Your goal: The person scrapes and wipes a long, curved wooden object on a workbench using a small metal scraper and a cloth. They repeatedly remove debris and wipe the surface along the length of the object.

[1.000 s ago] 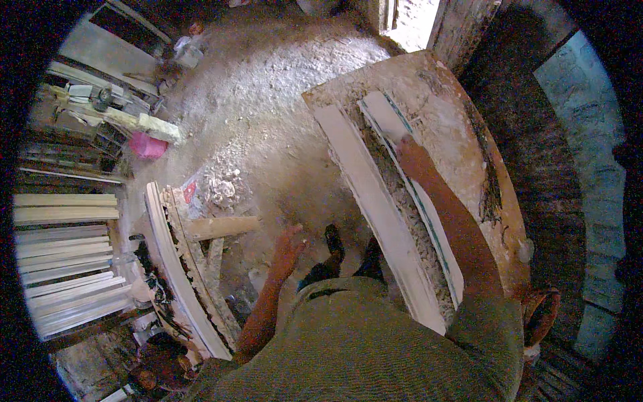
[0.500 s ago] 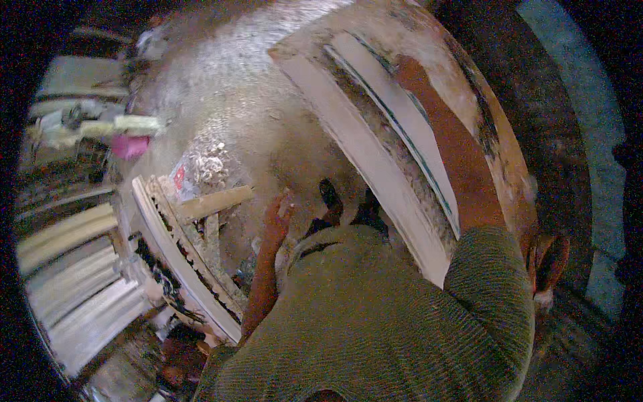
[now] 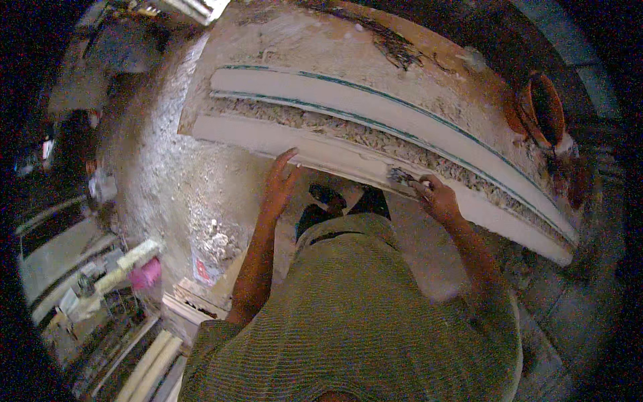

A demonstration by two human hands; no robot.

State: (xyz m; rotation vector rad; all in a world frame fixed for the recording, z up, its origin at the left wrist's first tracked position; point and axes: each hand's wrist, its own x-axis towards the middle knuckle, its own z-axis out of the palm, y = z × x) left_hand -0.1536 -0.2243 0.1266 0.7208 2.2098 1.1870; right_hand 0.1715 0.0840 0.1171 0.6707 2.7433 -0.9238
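Note:
A long, smooth, pale strip with green edges [image 3: 321,97] lies across a worn table [image 3: 295,40]. A second smooth white band [image 3: 328,155] runs along the table's near edge, and rough, crumbly pale material [image 3: 321,122] fills the gap between the two. Over the near band, my right hand [image 3: 439,199] grips a small tool with a short, dark, smeared head [image 3: 400,176]; blur hides its exact kind. My left hand [image 3: 278,184] hovers by the same edge, further left, its fingers apart and holding nothing.
An orange-brown round container [image 3: 544,110] stands at the table's right end. On the floor to the left are a heap of white scraps [image 3: 216,241] and a pink object [image 3: 145,273]. Long pale mouldings [image 3: 153,362] lie at lower left.
My view has turned, so the table now runs crosswise before me. The right hand has come back from the table's far side to its near edge; the left has moved up to that edge.

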